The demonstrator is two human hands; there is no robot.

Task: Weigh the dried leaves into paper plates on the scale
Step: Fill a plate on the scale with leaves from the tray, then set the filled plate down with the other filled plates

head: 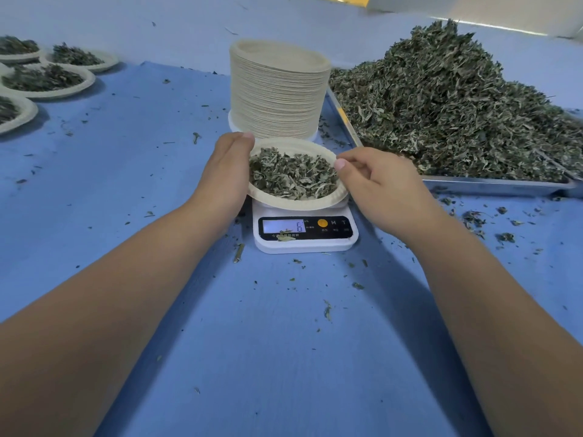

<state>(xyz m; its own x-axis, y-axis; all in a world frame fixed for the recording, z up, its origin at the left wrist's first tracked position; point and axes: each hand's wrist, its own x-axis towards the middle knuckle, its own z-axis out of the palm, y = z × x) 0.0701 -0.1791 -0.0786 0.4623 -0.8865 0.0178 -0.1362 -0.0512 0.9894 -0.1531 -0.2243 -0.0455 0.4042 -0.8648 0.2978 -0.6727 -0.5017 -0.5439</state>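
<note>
Scale [305, 234] display "6"; buttons "M", "T"

Bare surface [277, 348] lies open from the scale [315, 246] to the near edge. The left hand [225, 175] and right hand [383, 187] flank the plate [296, 202]; the plate stack [277, 89] blocks behind, the heaped tray [492, 185] the right edge, filled plates [53, 93] the far left corner.

There are two hands, a left hand [225, 171] and a right hand [378, 184], one white plastic scale [306, 244], one round cream paper plate [293, 203] of dried green leaves [293, 175], four more full plates [63, 93], one tall plate stack [277, 99], and one big leaf pile [441, 105] on one shiny metal tray [492, 184].
</note>
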